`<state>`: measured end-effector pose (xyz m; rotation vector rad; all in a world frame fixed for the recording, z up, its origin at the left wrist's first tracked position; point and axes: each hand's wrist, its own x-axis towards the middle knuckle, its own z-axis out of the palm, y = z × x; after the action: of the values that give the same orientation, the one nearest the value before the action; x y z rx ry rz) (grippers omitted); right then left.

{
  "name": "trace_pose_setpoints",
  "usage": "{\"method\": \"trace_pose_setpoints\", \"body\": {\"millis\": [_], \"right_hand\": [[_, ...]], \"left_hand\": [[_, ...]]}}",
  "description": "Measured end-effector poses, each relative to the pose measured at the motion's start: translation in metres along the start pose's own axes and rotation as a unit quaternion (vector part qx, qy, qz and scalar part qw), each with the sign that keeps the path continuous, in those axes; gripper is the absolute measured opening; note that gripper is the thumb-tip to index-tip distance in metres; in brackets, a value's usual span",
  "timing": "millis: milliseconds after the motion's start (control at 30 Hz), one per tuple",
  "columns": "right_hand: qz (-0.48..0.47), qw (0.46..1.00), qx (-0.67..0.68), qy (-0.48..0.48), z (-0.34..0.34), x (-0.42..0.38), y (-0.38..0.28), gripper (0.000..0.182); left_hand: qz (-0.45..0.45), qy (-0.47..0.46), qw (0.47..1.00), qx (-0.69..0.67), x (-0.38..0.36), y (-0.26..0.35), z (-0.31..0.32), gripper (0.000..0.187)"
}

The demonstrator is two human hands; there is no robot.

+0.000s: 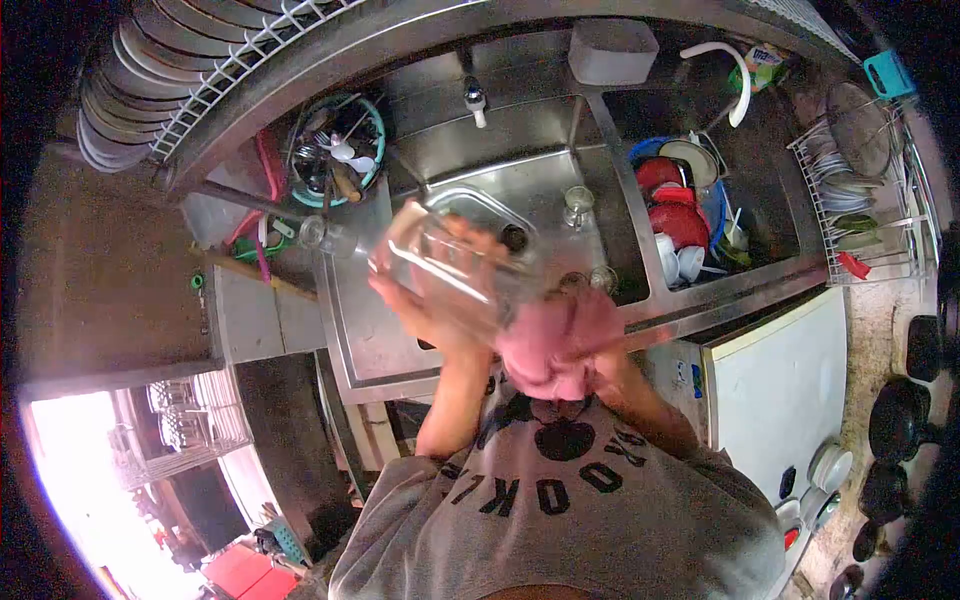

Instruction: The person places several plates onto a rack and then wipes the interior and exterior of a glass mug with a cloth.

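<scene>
My left hand (pixel 425 300) grips a large clear glass jug (pixel 455 255), tilted on its side over the steel sink (pixel 400 345). Its handle points toward the tap. My right hand (pixel 600 350) is mostly hidden under a pink cloth (pixel 555 340) that it presses against the jug's lower end. A small clear glass (pixel 577 205) stands in the sink basin beyond the jug, and another glass (pixel 603 278) sits near the basin's right edge.
A tap (pixel 475 100) rises behind the basin. The right basin holds a blue tub (pixel 715 205) of red and white dishes. A teal utensil holder (pixel 335 150) stands left, plate racks (pixel 180 70) above, a wire dish rack (pixel 860 190) right, a white appliance (pixel 780 390) below.
</scene>
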<state>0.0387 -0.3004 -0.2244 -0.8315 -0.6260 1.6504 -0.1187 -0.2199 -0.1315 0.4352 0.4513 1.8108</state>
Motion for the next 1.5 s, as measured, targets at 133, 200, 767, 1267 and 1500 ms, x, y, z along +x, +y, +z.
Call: {"method": "trace_pose_setpoints", "body": {"millis": [133, 200, 767, 1267, 1500], "right_hand": [[0.016, 0.996, 0.089, 0.014, -0.029, -0.006, -0.02, 0.028], [0.023, 0.988, 0.151, 0.027, -0.043, -0.01, -0.032, 0.028], [-0.26, 0.871, -0.399, 0.12, 0.057, 0.037, -0.077, 0.044], [-0.332, 0.728, -0.593, -0.09, 0.109, 0.045, -0.107, 0.038], [-0.172, 0.907, -0.379, -0.059, 0.036, 0.071, -0.076, 0.036]], "left_hand": [[-0.055, 0.112, 0.992, 0.017, 0.021, 0.013, -0.006, 0.077], [-0.073, 0.065, 0.995, -0.007, 0.019, 0.014, -0.016, 0.077], [-0.203, -0.001, 0.972, 0.121, -0.019, -0.014, -0.023, 0.065], [-0.308, -0.133, 0.937, -0.097, -0.03, -0.019, -0.066, 0.043], [-0.406, -0.17, 0.885, -0.149, -0.043, -0.02, -0.065, 0.065]]}}
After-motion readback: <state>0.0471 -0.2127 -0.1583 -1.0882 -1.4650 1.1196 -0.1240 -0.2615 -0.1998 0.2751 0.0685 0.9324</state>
